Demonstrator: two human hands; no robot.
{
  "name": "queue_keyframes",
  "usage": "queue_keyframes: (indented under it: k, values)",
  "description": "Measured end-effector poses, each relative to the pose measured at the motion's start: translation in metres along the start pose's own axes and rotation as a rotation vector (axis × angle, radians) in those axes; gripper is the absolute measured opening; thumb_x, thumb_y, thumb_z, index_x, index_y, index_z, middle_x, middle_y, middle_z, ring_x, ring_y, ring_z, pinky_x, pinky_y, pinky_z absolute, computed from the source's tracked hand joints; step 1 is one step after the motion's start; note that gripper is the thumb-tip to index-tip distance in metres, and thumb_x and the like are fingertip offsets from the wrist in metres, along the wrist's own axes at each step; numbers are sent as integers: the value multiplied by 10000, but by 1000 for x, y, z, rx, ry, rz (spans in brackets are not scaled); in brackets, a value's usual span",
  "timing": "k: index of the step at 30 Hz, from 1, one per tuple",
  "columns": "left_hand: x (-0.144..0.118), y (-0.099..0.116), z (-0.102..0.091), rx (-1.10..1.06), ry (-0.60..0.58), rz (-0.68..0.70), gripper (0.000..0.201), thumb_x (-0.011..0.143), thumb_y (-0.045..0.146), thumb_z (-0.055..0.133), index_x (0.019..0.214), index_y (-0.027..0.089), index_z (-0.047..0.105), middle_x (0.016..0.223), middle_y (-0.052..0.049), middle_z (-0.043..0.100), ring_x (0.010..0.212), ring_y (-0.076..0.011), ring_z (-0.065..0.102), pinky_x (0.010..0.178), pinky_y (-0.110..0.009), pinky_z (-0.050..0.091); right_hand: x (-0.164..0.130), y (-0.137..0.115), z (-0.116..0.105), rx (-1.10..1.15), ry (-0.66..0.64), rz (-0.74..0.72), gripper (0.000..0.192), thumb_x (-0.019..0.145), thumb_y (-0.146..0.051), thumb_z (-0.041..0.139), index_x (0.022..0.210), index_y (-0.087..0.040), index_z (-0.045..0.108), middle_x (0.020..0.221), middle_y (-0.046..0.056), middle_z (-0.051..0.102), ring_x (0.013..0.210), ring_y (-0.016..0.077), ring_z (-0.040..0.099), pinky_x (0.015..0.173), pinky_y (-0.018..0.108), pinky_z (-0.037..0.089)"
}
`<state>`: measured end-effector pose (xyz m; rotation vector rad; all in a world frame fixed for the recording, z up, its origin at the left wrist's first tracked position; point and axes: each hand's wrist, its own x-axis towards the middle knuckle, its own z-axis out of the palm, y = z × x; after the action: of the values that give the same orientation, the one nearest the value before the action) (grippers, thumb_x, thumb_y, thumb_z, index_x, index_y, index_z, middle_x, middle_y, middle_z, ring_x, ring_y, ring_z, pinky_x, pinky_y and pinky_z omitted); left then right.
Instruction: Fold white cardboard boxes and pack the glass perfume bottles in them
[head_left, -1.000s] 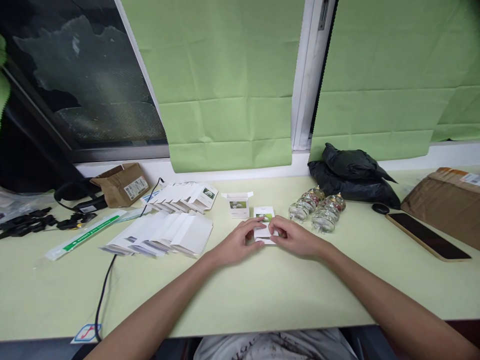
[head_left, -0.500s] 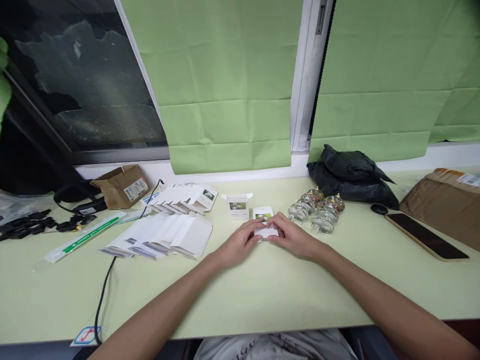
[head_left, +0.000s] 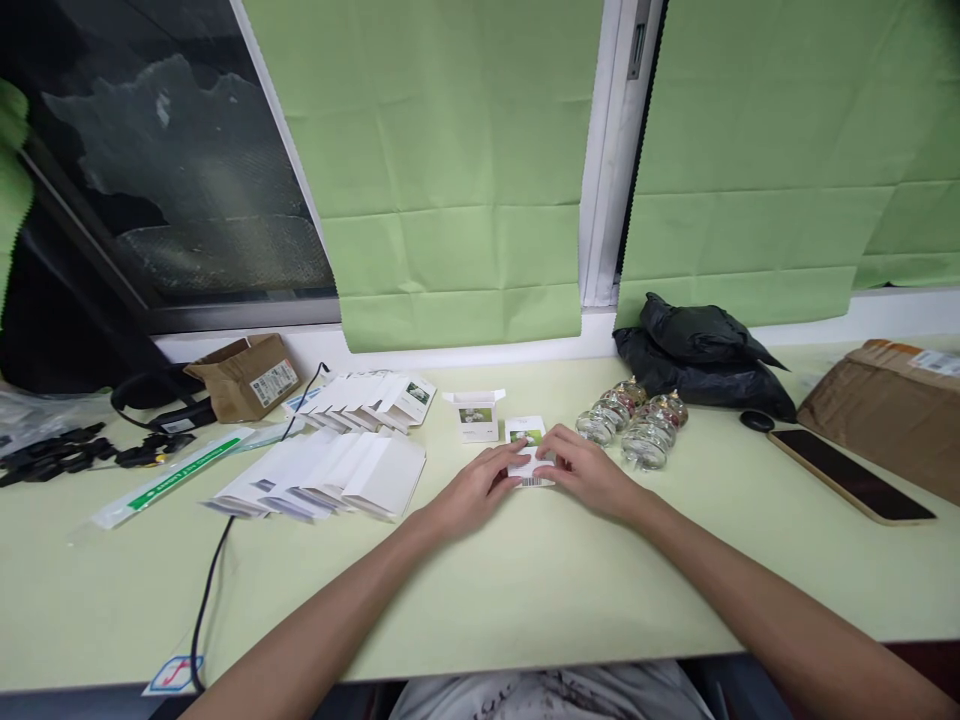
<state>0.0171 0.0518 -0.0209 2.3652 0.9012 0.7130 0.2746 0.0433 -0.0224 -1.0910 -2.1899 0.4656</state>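
Flat white carton point(head_left: 529, 453), one piece with a green picture and a barcode, lies on the pale green table point(head_left: 525, 580) under both your hands. Your left hand point(head_left: 474, 489) pinches its left edge, and your right hand point(head_left: 589, 474) presses fingers on its right side. One opened small box point(head_left: 475, 413) stands just behind. Two fanned rows of flat cartons point(head_left: 337, 440) lie to the left; the cluster of glass jars point(head_left: 634, 425) to the right is too bunched to count.
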Motion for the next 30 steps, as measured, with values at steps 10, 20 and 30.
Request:
queue_keyframes:
  k: [10,20,30]
  values:
    - [-2,-1,4,-187,124,-243,651,1020,562,545,1568,249,386,1143,-96,637,981,-242,609,913,-411,504,5,20,19,267,154,379,564,983,-504,605,1455,-236,452,1453,133,589,738,168,648,754,378,543]
    - [-1,-10,2,-485,48,-208,967,830,450,845,1604,354,275,1645,-155,344,1134,-254,602,859,-364,529,12,18,17,837,235,415,511,818,-507,784,1216,-231,621,1182,57,631,660,118,593,584,299,478]
    - [4,-12,7,-772,117,-238,638,907,453,770,1378,297,368,1335,-98,546,831,-132,686,610,-251,517,9,7,13,1090,104,435,459,784,-466,866,1119,-237,652,1042,41,715,840,191,671,659,303,489]
